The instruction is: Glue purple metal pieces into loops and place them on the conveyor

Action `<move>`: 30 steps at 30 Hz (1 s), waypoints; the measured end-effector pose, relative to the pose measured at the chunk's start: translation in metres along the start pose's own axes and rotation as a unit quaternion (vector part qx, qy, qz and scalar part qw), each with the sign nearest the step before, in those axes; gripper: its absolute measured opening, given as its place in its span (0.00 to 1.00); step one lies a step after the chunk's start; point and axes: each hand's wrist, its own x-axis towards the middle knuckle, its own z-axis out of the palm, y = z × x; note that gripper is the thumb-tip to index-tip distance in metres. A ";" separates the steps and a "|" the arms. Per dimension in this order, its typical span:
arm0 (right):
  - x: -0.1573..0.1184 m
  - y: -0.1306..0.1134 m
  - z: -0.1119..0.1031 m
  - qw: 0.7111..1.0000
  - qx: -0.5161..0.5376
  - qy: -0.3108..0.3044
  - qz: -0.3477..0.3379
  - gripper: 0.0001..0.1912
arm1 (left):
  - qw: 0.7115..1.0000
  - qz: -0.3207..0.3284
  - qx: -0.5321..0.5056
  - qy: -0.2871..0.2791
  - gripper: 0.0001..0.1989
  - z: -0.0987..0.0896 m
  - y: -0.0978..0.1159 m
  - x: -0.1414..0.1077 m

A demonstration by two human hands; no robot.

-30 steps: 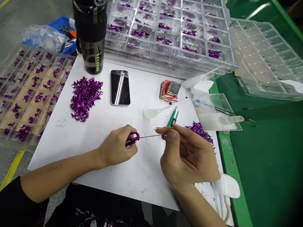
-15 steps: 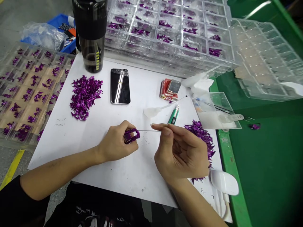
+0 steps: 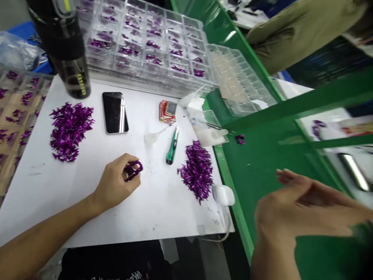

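Observation:
In my left hand [image 3: 113, 181], closed over the white work surface, is a shiny purple loop-shaped part [image 3: 134, 170] pinched between thumb and fingers. My right hand [image 3: 288, 208] is far over to the right, above the green surface. It is smeared by motion, so I cannot make out its fingers or whether anything is in them. Nearest to it lies a small purple piece [image 3: 240, 139]. A pile of pointed purple pieces [image 3: 196, 171] lies between the hands, and another pile [image 3: 70, 130] lies at the left.
A dark bottle [image 3: 74, 74] and a phone [image 3: 115, 112] stand near divided clear trays [image 3: 145, 74]. A green utility knife [image 3: 172, 147], a white scoop [image 3: 151, 137], a red box [image 3: 166, 111] and a white mouse [image 3: 223, 195] share the white board. A person's trousers [image 3: 291, 35] show behind.
My right hand has moved from beside the purple part to the far right; the thin dark rod it held is no longer visible. My left hand still grips the part. The view has swung right.

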 end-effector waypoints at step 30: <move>0.008 0.044 -0.083 0.968 -0.127 -0.146 0.160 0.08 | 0.997 -0.046 0.054 0.025 0.17 0.006 0.001 -0.010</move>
